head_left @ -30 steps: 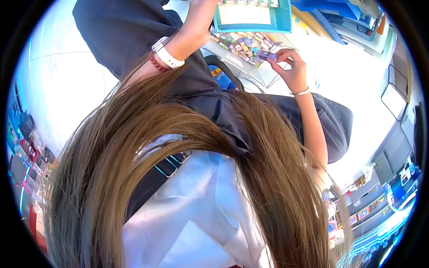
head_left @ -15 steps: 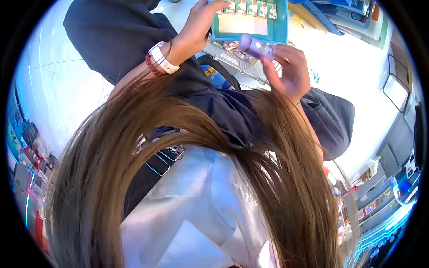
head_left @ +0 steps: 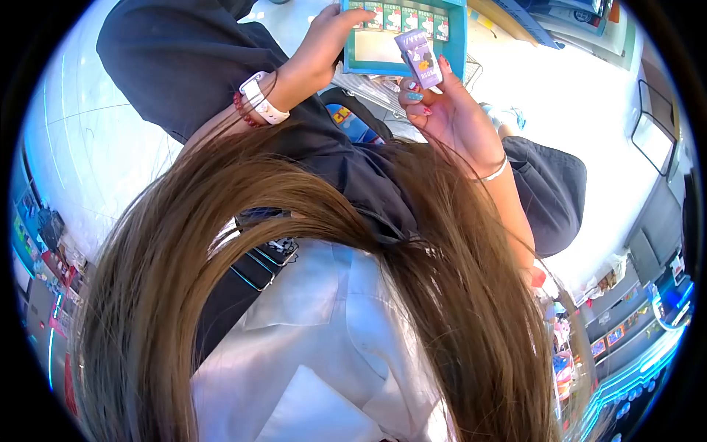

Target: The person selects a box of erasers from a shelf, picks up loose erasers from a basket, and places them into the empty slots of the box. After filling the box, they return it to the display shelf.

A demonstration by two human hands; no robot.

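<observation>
A blue-green open box (head_left: 459, 44) is at the top middle, with a row of several small green-and-red packets (head_left: 392, 16) along its far part. My left hand (head_left: 324, 46) grips the box by its left wall, thumb over the edge near the leftmost packet. In my right hand (head_left: 458, 118) a small purple box (head_left: 420, 59) with a printed front is pinched between the fingertips. It is tilted and overlaps the near right part of the blue-green box.
Below the blue-green box lies a wire mesh basket (head_left: 375, 92) with small wrapped items. Cardboard and blue boxes (head_left: 515, 26) stand at the top right. A black bag (head_left: 353, 118) sits between the legs. Shelves with goods (head_left: 615, 339) show at the lower right.
My right hand has turned over and moved slightly left, so the purple box now stands more upright with its printed face showing. The blue-green box has shifted slightly left in view.
</observation>
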